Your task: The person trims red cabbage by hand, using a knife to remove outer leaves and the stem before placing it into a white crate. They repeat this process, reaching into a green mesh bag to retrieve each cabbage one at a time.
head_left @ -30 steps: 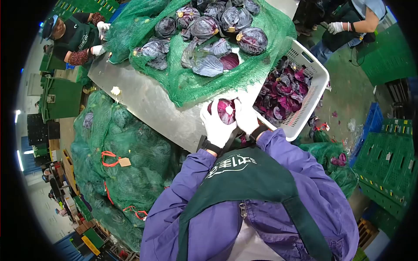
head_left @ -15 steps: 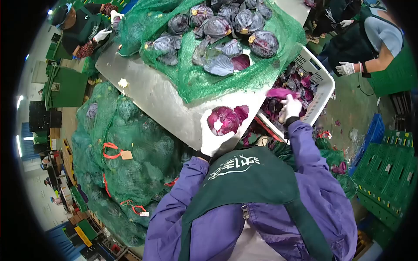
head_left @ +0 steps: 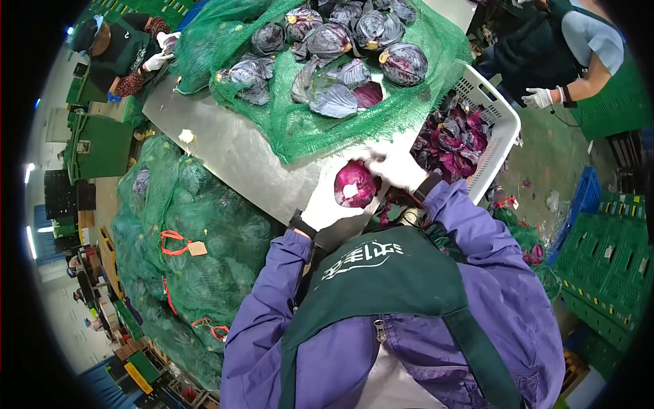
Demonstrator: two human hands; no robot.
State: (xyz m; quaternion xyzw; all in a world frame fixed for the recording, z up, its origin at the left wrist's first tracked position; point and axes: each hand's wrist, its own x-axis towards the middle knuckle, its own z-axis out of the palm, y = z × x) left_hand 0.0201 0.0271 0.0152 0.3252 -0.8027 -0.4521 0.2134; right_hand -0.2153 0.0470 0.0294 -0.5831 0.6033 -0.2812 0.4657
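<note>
While the left hand [head_left: 325,199] clasps a red cabbage [head_left: 355,184] above the near edge of the desk [head_left: 225,148], the right hand [head_left: 400,169] bends at its right side, grip too blurred to tell; a white crate [head_left: 503,140] holds loose leaves [head_left: 455,144] alongside

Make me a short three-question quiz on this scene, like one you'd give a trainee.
1. Which of the person's hands is nearer the crate of loose leaves: left or right?
2. True or false: the left hand, cupping a purple cabbage, is bare.
3. Fill in: on the table, several whole cabbages lie on a green ____.

Key:
1. The right hand.
2. False; it wears a white glove.
3. Net.
</note>
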